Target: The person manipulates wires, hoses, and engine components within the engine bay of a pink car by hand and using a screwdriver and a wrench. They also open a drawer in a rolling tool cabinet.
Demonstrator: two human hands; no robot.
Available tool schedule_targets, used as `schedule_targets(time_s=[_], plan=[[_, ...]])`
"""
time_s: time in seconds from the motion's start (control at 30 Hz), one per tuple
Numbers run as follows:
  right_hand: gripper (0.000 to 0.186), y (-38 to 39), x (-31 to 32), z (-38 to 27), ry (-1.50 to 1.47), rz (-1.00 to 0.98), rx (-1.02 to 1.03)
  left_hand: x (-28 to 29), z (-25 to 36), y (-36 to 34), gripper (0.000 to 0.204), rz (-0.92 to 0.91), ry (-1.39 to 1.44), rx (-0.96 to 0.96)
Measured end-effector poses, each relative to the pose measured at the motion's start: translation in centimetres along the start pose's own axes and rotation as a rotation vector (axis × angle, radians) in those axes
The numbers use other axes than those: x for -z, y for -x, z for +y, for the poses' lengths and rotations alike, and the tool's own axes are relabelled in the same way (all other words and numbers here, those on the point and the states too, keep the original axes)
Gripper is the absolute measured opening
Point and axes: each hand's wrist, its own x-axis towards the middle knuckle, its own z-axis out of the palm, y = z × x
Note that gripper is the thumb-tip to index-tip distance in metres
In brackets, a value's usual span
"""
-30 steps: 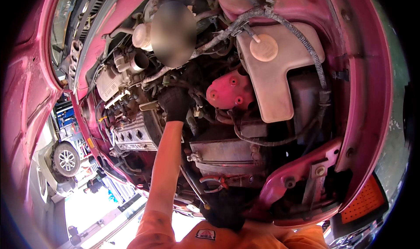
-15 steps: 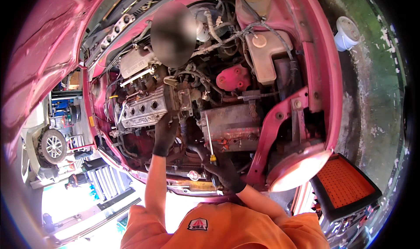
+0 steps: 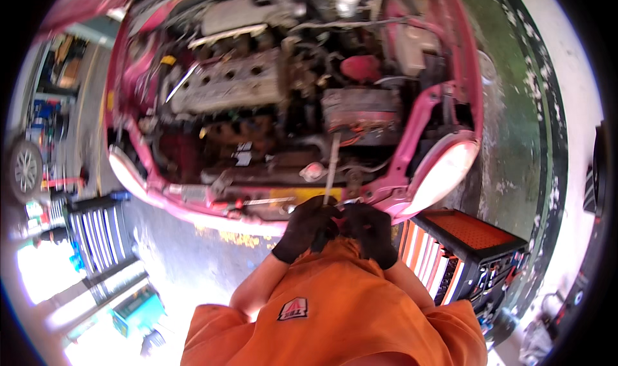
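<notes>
While both gloved hands are meeting just in front of our chest, we are looking down into the open engine bay of a pink car. Our left hand, in a black glove, is curling its fingers around the lower end of a thin, pale metal rod, which could be a dipstick, though we cannot tell for sure; the rod is rising from our hands up toward the grey box-like part in the middle of the bay. Our right hand, also in a black glove, is pressing in close against the left one, touching it, with its fingers bent; whether it is pinching the rod's end or only resting beside it we cannot tell, since the gloves are merging into one dark shape. We are wearing orange sleeves. The silver cylinder head cover is lying to the left in the bay, a red cap is sitting above the grey box, and the headlight is gleaming at the car's front corner on our right. Just beside our right arm an orange-topped tool trolley is standing on the floor, and a blue-handled tool chest is standing well apart on our left.
</notes>
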Motion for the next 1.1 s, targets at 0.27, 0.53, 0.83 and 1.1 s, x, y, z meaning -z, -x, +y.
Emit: schedule_targets(time_s=[0.27,0.53,0.83,1.1], plan=[[0.020,6.3,-1.2,3.9,-0.126,0.291,-0.371,8.4,-4.8,0.6,0.033,0.208,-1.943,-0.817],[0.020,5.4,-7.1,3.3,0.077,0.255,-0.207,11.9,-7.2,-1.4,0.043,0.306,-1.875,-0.934],[0.021,4.1,-9.8,5.5,0.437,0.270,0.095,13.3,-5.1,0.0,0.035,0.310,-1.888,-1.088],[0.029,4.5,-12.1,7.9,0.519,0.196,0.013,16.3,-5.0,1.5,0.034,0.121,-1.838,-1.064]])
